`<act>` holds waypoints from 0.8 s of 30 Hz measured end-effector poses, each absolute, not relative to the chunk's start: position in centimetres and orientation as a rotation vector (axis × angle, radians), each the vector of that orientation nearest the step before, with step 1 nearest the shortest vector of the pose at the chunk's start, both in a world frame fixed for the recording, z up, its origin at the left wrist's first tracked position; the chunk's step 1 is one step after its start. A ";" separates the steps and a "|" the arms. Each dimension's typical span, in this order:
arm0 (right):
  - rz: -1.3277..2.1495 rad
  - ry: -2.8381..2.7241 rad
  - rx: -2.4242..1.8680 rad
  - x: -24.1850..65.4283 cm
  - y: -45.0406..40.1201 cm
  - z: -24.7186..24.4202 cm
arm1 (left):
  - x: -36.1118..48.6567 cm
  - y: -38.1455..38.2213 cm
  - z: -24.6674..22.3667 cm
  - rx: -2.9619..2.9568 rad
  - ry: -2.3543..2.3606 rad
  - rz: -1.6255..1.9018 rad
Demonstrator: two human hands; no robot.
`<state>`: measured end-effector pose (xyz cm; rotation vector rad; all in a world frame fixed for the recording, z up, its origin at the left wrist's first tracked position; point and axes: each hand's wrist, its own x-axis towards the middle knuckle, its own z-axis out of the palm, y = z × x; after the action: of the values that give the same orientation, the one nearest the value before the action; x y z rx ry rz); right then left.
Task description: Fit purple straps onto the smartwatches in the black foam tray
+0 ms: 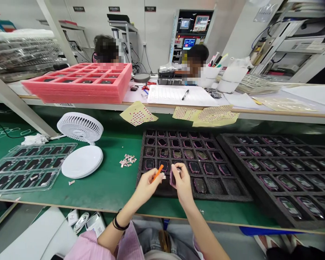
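My left hand [148, 185] is closed around a thin orange stick [158, 172], its kind not clear. A small whitish piece [164, 177] shows at my left fingertips. My right hand [182, 179] grips a purple-rimmed watch case [173, 180], turned on edge, close to the left fingers. Both hands are above the front rows of a black foam tray [234, 189], whose pockets hold several similar dark-faced watch cases [200, 185]. To the left, a loose pile of small pale tabs [128, 160] lies on the green mat.
A white fan [82, 160] stands left of the pile, beside a clear plastic tray [51, 180] of dark parts. Another foam tray [260, 196] of watch cases is at right. Pink foam trays [78, 92] sit on the shelf, with yellow sticker sheets [215, 115] hanging from its edge. Two people sit beyond.
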<state>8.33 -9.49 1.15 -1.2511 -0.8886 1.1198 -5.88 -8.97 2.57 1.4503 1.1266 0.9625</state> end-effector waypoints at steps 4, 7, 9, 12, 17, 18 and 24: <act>0.697 -1.337 -1.400 8.4 -8.9 -0.3 | -10.6 -7.3 2.2 1.600 1.468 1.024; 0.504 -1.665 -1.474 7.4 -9.1 -1.4 | -13.6 -6.0 1.4 1.727 1.750 0.938; 0.328 -1.814 -1.460 6.8 -9.4 -1.9 | -14.8 -5.4 0.7 1.746 1.865 0.869; 0.072 -1.948 -1.448 6.3 -9.8 -1.9 | -15.7 -5.1 -0.1 1.741 1.970 0.781; -0.026 -2.191 -1.475 5.3 -9.6 -1.6 | -16.2 -5.8 0.0 1.653 1.976 0.835; 0.007 -2.221 -1.468 5.1 -9.4 -1.5 | -16.1 -6.1 0.2 1.636 1.940 0.862; 0.519 -2.141 -1.300 4.5 -9.0 -0.9 | -14.9 -9.1 2.3 1.622 1.605 0.917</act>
<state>4.49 -9.01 -0.91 -1.3004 -2.1412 0.5185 -14.89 -9.13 2.26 1.6217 1.6046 0.9170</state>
